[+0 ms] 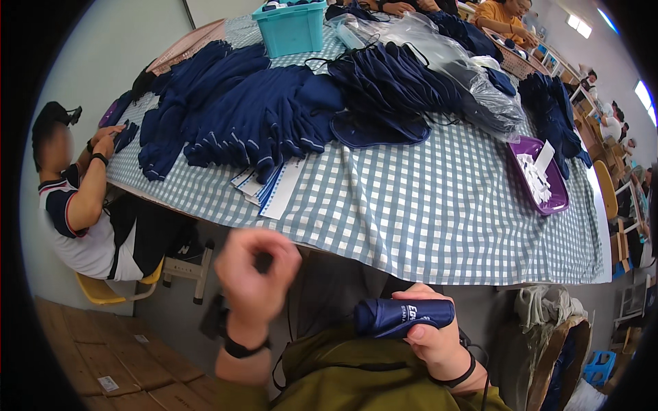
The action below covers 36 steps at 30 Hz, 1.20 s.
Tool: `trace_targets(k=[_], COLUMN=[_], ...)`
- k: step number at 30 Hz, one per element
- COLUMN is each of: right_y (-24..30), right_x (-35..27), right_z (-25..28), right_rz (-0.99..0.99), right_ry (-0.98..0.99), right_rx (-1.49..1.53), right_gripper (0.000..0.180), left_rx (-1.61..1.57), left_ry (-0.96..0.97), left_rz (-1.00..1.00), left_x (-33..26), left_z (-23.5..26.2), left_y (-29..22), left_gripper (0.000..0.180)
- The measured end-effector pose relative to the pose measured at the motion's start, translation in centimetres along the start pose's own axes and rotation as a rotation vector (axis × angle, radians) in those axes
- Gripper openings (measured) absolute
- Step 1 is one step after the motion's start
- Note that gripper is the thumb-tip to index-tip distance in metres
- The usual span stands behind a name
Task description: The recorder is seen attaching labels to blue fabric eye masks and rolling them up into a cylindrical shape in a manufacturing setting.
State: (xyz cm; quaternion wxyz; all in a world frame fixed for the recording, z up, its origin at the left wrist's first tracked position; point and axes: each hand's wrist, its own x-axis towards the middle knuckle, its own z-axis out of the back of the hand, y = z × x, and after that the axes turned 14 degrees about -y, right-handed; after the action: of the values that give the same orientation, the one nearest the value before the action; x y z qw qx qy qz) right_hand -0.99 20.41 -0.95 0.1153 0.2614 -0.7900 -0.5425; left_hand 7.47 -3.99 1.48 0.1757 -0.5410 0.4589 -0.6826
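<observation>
- The right hand (428, 335) is clamped on a rolled navy cloth (403, 317), fingers behind it and thumb across the front; the roll lies sideways, low in the view, just above the person's olive sleeve and below the near edge of the desk (425, 219).
- The left hand (255, 274) is raised beside it, well apart from the roll, fingers curled together in a loose pinch; it is blurred, and I cannot tell whether it holds anything small.
- One roll is in hand. On the desk lie two broad heaps of navy cloth: one with pale trim (240, 113) at the left, a darker one (391, 92) in the middle.
- One teal bin (291, 29) stands at the far edge, one purple tray (538, 175) with white slips at the right, and one stack of white cards (267, 185) near the front.
- Clear plastic bags (439, 55) lie beyond the dark heap.
- The desk wears a blue-and-white checked cover.
- One person (75, 198) sits at the left end on a yellow chair; others work at the far side of a bright workroom.
</observation>
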Motion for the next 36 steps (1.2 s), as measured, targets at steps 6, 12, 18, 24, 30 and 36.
trace_targets(k=[6, 12, 18, 24, 30, 36], right_y=[0.0, 0.1, -0.3, -0.4, -0.7, -0.6], right_x=[-0.6, -0.7, -0.5, -0.3, -0.1, -0.4], right_z=[0.0, -0.3, -0.3, -0.3, -0.4, -0.4], right_rz=[-0.124, -0.266, -0.349, -0.429, -0.452, -0.522], right_ry=[0.064, 0.104, 0.106, 0.131, 0.12, 0.135], right_rx=[0.025, 0.093, 0.158, 0.22, 0.334, 0.416], right_gripper=[0.05, 0.044, 0.046, 0.047, 0.051, 0.054], left_rx=[0.574, 0.64, 0.606, 0.449, 0.041, -0.247], left_ry=[0.384, 0.61, 0.645, 0.325, 0.055, -0.034], left_rz=[-0.349, -0.297, -0.334, -0.435, 0.044, 0.38], left_x=[7.3, 9.1, 10.1, 9.3, 6.0, 3.0], left_z=[2.4, 2.7, 2.7, 1.7, 1.6, 1.5], left_y=[2.8, 2.2, 3.0, 4.0, 2.7, 1.8], left_gripper=[0.041, 0.064, 0.046, 0.011, 0.018, 0.03])
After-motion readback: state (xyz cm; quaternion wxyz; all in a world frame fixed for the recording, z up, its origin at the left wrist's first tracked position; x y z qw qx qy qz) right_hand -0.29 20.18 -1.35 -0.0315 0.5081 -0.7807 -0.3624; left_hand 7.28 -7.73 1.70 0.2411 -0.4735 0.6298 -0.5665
